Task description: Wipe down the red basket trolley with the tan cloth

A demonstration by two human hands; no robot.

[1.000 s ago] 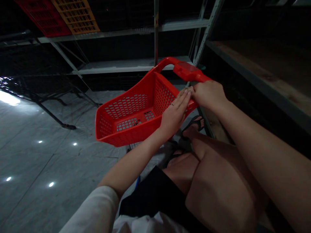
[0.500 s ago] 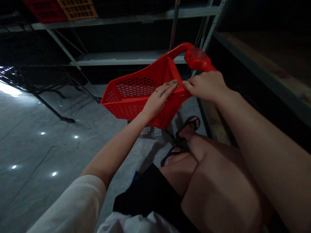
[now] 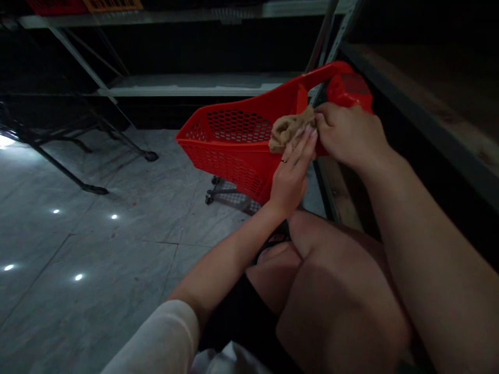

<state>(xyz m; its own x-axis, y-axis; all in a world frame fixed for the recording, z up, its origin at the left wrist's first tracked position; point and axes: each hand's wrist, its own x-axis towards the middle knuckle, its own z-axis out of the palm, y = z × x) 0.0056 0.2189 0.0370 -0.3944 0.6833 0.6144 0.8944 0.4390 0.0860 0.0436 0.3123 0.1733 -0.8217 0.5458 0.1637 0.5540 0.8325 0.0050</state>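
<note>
A red plastic shopping cart with perforated sides stands in front of me. My left hand, wearing a ring, presses a crumpled brown cloth against the cart's near upper rim. Its fingers lie close together over the cloth, and part of the cloth bunches out beyond them. My right hand is closed at the handle end of the cart, just below the red handle. Its thumb side meets the edge of the cloth; the other fingertips are hidden.
A metal shelf rack stands behind the cart, with red and orange crates at top left. Dark metal legs stand on the grey tiled floor at left. A dark-edged shelf runs along my right; my bent legs are below.
My left hand has moved right and turned more upright along the rim, and more of the cloth shows. The cart sits farther right in view. My right hand stays at the handle end.
</note>
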